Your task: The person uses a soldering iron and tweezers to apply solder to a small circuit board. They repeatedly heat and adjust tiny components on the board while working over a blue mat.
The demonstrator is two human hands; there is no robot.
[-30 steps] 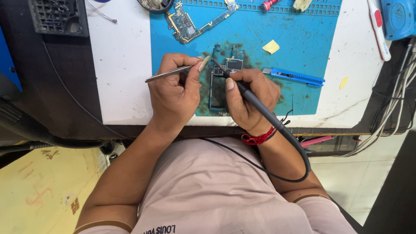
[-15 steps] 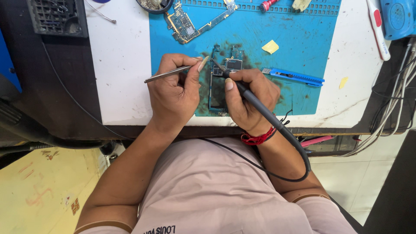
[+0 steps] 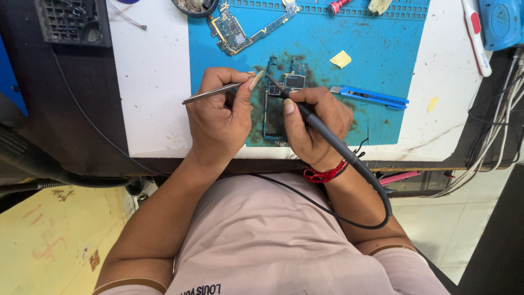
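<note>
Nothing moved since before: circuit board [image 3: 275, 106] between hands, left hand [image 3: 218, 117] pinching tweezers [image 3: 210, 94], right hand [image 3: 314, 123] gripping soldering iron [image 3: 327, 136].

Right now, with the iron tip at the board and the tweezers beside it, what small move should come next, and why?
Probably bring the tweezers in the left hand a touch closer to the iron's tip. The right hand holds the soldering iron with its tip on the upper part of the circuit board, while the tweezer end sits just to its left, seemingly not yet touching that spot.
</note>
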